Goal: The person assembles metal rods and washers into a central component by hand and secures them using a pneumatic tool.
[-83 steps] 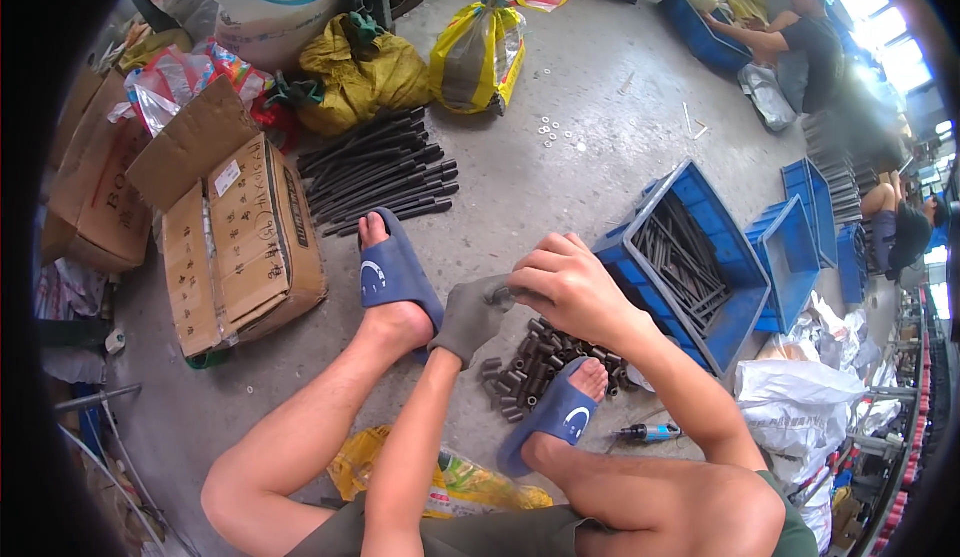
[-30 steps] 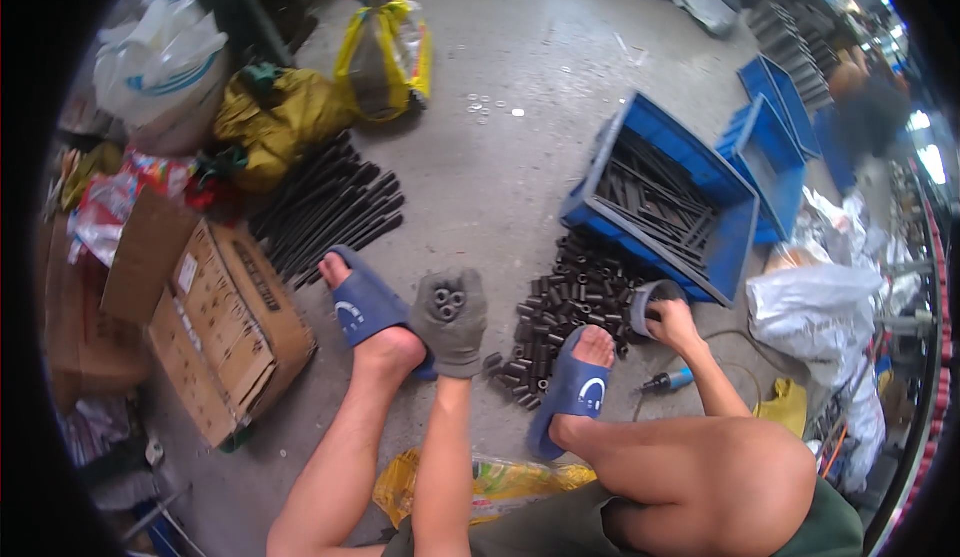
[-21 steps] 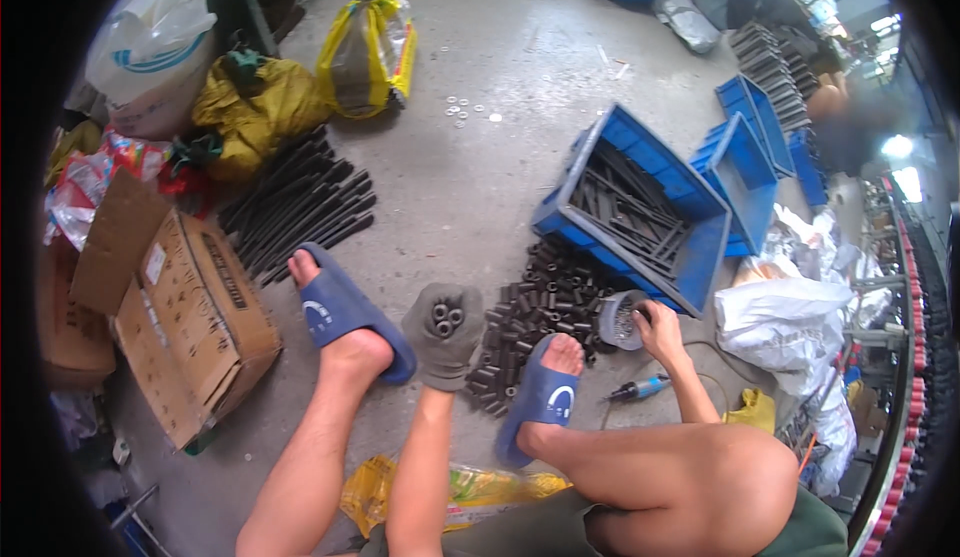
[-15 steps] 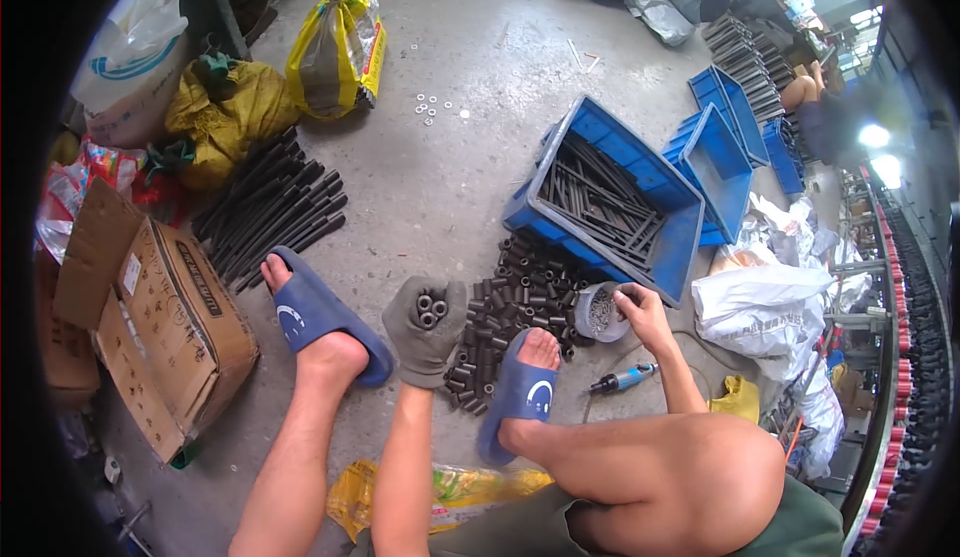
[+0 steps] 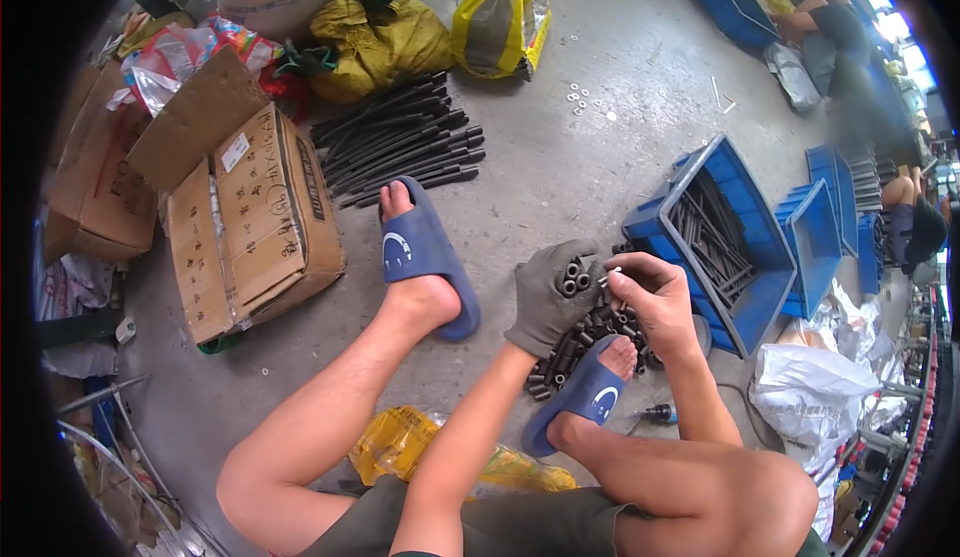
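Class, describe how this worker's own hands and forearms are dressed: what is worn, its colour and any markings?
The left hand wears a plain grey glove that ends around the wrist, with no clear marking in view. The right hand has no glove. The left forearm and right forearm show no sleeve along their visible length, and no watch.

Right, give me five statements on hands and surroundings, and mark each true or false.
1. The left hand holds several short dark tubes. True.
2. Both hands wear gloves. False: the right hand is bare; only the left is gloved.
3. The right fingers pinch a small pale piece. True.
4. The nearest blue bin is full of white washers. False: it holds long dark rods.
5. Both feet wear red boots. False: they wear blue slippers.
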A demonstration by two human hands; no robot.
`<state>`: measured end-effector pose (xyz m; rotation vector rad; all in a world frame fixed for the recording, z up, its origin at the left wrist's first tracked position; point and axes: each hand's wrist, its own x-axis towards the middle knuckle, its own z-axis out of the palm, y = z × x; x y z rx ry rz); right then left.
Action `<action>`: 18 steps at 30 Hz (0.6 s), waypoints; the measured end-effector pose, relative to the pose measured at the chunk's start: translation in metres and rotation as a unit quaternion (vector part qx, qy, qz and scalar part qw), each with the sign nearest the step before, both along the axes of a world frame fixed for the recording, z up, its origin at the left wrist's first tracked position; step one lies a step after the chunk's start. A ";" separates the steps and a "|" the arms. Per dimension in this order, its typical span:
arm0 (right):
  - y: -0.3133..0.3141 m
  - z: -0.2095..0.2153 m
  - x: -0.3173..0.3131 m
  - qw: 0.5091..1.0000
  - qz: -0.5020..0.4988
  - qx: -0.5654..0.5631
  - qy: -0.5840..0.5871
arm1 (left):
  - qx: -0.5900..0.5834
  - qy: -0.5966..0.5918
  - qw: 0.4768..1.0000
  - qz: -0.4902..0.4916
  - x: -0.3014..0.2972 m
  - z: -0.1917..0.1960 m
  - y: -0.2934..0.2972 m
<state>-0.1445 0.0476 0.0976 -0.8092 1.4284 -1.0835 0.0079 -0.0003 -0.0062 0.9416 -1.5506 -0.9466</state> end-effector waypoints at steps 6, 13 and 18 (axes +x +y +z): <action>-0.025 0.006 0.020 0.987 0.083 -0.037 0.132 | 0.068 0.045 0.997 -0.004 -0.004 0.001 -0.001; -0.033 0.009 0.032 0.952 0.069 -0.110 0.276 | 0.058 0.040 0.997 0.010 -0.006 0.000 -0.001; -0.033 0.009 0.033 0.950 0.061 -0.114 0.283 | 0.024 0.037 0.999 0.016 -0.005 -0.001 -0.002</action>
